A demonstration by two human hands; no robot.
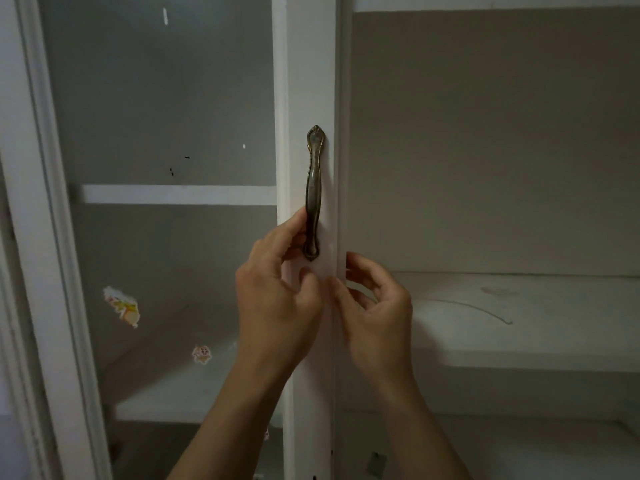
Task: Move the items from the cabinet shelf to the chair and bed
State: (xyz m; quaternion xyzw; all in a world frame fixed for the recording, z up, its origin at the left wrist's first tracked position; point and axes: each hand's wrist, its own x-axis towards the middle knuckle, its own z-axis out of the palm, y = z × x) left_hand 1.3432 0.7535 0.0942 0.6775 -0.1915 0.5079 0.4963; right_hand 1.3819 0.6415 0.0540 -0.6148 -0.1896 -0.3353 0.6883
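left hand point(277, 299) grips handle point(313, 192) — shelf point(519, 317) rightward

Everything I see is dim and grey, and I cannot tell where the light comes from. The white door point(311, 81) is the brightest strip; the metal handle point(313, 188) carries only a dull sheen. My left hand point(277, 299) and right hand point(377, 317) look soft, slightly blurred. The frame point(34, 202) at the left edge bows with the wide lens.

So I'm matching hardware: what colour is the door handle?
The handle is dark, tarnished brass; the head view shows it.
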